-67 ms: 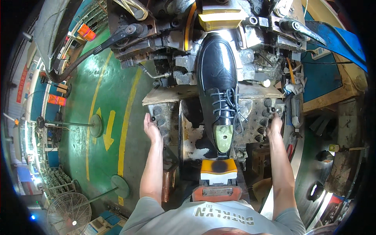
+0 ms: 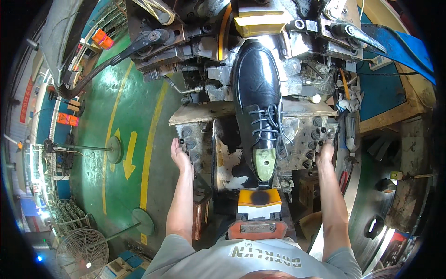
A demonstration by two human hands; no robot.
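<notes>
A glossy black lace-up shoe (image 2: 258,83) stands in the middle of the machine, toe pointing away from me. Its grey laces (image 2: 265,123) are tied, and a pale green piece (image 2: 265,163) shows at the heel end. My left hand (image 2: 180,156) is at the left edge of the knobbed panel, fingers stretched out beside a small black-knobbed lever (image 2: 182,141). On the other side, my right hand (image 2: 326,154) is open by the right panel's black-knobbed lever (image 2: 320,143); its fingertips are partly hidden. Neither hand touches the shoe.
Above the shoe toe sits a yellow pad (image 2: 260,25) among metal clamps. An orange and black pad (image 2: 260,197) stands close behind the heel. Black handles (image 2: 151,37) jut from the machine. A fan (image 2: 81,253) stands on the green floor (image 2: 109,162) at left.
My right hand has drawn slightly down toward me, away from the upper black knob. My left hand has dropped very slightly. The shoe has not moved.
</notes>
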